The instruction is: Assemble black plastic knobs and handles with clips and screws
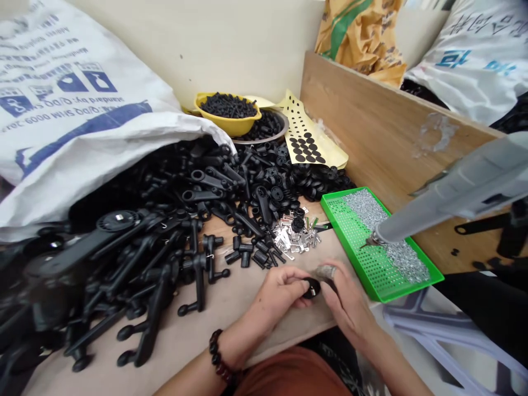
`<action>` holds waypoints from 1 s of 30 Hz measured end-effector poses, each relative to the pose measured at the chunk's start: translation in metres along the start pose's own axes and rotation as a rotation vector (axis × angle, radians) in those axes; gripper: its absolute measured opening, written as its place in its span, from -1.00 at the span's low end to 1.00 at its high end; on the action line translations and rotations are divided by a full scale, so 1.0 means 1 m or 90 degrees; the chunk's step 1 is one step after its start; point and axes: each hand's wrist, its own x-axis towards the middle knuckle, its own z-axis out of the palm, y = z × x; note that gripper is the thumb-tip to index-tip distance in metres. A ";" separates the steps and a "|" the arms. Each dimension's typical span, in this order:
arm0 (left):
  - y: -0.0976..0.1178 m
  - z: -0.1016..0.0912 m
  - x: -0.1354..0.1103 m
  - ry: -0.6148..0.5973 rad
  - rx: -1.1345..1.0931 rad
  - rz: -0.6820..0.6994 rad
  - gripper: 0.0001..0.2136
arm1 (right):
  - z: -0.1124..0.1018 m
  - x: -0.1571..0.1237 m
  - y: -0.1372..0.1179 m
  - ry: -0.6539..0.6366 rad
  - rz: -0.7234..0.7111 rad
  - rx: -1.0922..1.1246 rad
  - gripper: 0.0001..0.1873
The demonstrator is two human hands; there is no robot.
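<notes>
Near the table's front edge, my left hand (284, 286) pinches a small round black plastic part (312, 287) with a shiny metal bit on its face. Close against the part's right side is my right hand (344, 294), fingers curled and slightly blurred. A greyish thing (326, 271) shows at its fingertips; whether it is held or wraps a finger, I cannot tell. Just beyond both hands lie a heap of small metal clips (293, 236) and several short black tubes and springs (245, 254).
Black lever-like arms (160, 264) pile up on the left, below a white sack (82, 93). Right of my hands, a green tray (350, 242) holds screws, with a grey electric screwdriver (437, 198) over it. Yellow bowl (229, 126), sticker sheet (315, 132) and wooden partition (371, 110) stand behind.
</notes>
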 end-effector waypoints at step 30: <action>0.039 -0.065 -0.016 0.125 1.140 0.361 -0.82 | -0.002 0.009 0.008 -0.008 0.300 0.313 -0.59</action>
